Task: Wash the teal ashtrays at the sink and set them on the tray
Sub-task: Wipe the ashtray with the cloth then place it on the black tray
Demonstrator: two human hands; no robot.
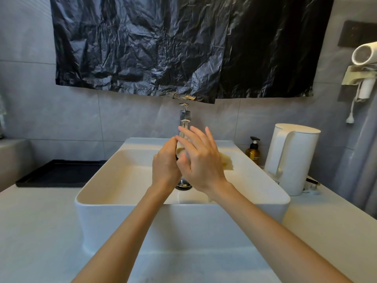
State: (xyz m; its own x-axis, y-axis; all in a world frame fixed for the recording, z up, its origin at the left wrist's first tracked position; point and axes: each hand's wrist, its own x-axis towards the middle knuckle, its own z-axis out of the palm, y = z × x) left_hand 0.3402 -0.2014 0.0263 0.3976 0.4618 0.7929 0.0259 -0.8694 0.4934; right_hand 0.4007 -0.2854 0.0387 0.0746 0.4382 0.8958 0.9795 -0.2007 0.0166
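A: What sits at the far left?

B: A black tray (59, 172) lies on the pale surface (40, 221), just beside the sink (114, 203) and empty as far as I can see. The washed pieces are meant to land there.

A: And in the middle?

B: Both hands meet over the basin, below the tap (184, 119). The left hand (165, 166) is closed around a small item (179, 149), seen edge-on with a dark rim and a pale face. I take it to be an ashtray, though no teal colour shows. The right hand (201, 162) has its fingers spread and its palm pressed flat against the item, rubbing rather than gripping. I cannot tell whether water is running.

A: What could go wrong?

B: In my judgement, a wet, perhaps soapy piece held by one hand alone could slip and strike the hard basin, chipping one or the other. The carry left to the tray crosses the sink's rim, where a dripping piece might be knocked or dropped.

A: Anything on the right?

B: A soap bottle (253, 151) and a white kettle (291, 158) stand near the sink; splashes could reach them.
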